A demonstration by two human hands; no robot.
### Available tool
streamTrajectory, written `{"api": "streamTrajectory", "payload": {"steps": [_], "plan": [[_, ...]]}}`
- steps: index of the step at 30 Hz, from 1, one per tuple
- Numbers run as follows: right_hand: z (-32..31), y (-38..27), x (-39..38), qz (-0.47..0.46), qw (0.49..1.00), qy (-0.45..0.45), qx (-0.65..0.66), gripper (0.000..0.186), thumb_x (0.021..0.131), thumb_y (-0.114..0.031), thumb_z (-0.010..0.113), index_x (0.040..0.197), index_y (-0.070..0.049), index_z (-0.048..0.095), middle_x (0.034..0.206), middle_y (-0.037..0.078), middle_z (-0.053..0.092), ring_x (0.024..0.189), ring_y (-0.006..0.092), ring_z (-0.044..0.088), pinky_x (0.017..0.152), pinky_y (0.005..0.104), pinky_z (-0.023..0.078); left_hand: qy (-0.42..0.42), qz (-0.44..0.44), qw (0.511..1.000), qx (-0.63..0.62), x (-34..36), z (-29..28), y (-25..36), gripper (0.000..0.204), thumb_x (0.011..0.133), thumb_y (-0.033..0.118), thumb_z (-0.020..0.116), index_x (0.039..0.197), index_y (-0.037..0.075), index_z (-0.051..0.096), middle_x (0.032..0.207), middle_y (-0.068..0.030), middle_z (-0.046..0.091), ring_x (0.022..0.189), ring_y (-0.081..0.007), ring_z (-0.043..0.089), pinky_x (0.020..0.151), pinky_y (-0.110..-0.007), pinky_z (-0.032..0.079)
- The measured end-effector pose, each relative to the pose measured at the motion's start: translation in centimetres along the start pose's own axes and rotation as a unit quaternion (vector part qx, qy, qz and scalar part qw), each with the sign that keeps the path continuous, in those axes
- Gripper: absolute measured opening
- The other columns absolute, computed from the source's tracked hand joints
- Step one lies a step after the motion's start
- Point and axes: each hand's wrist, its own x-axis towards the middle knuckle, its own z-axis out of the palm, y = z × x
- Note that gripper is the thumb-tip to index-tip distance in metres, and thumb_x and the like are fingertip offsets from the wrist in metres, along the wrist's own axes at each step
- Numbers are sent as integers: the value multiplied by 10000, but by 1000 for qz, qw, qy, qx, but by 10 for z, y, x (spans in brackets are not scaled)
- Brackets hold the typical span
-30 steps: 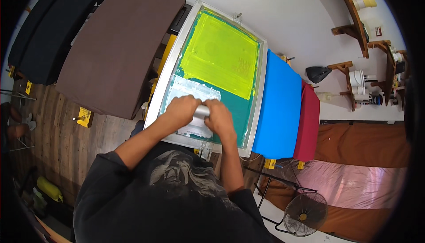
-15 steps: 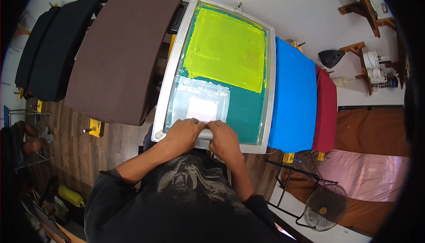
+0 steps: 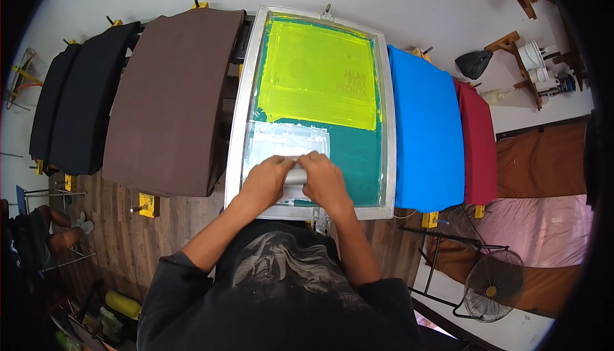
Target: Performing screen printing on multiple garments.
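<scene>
A silk-screen frame (image 3: 234, 178) with a silver rim lies before me. Its green mesh (image 3: 358, 165) carries a large yellow-green ink area (image 3: 313, 63) on the far part and a whitish ink patch (image 3: 262, 143) at the near left. Over that patch, my left hand (image 3: 263, 183) and my right hand (image 3: 325, 183) are both closed on a silver-grey squeegee (image 3: 296, 175), side by side with the thumbs toward each other. Between the hands the squeegee's middle shows; its ends and lower edge are covered by my fingers.
Left of the frame stand boards with a brown shirt (image 3: 173, 101) and black shirts (image 3: 93, 101); on the right are a blue shirt (image 3: 427, 133) and a dark red one (image 3: 476, 146). A standing fan (image 3: 492, 287) is at lower right. At far left, a person's leg (image 3: 62, 239) shows.
Both hands have pushed the squeegee away from me, from the screen's near edge up onto the whitish patch. My view has shifted slightly.
</scene>
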Motion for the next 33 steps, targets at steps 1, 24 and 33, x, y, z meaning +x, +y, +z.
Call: {"api": "streamTrajectory", "payload": {"steps": [1, 24, 33], "plan": [[-1, -5, -9, 10, 1000, -26, 0, 374, 663, 38, 626, 1027, -48, 622, 982, 145, 602, 973, 352, 589, 803, 439, 507, 5, 11, 1000, 4, -10, 3, 2, 423, 739, -59, 595, 1159, -15, 624, 1074, -235, 644, 945, -404, 643, 815, -447, 536], [-15, 10, 19, 14, 998, -64, -18, 352, 663, 31, 631, 1006, -46, 630, 955, 180, 628, 956, 390, 600, 803, 470, 503, -27, -20, 999, 23, 23, 0, -3, 433, 709, -70, 593, 1118, 50, 672, 1040, -194, 671, 904, -388, 657, 791, -445, 539], [-4, -12, -53, 24, 997, -76, 11, 458, 652, 52, 627, 1096, -57, 594, 1045, 135, 592, 1019, 354, 561, 860, 438, 487, -80, -6, 996, 23, -42, 11, 21, 509, 760, -8, 595, 1267, 48, 582, 1149, -199, 635, 951, -391, 650, 805, -458, 538]]}}
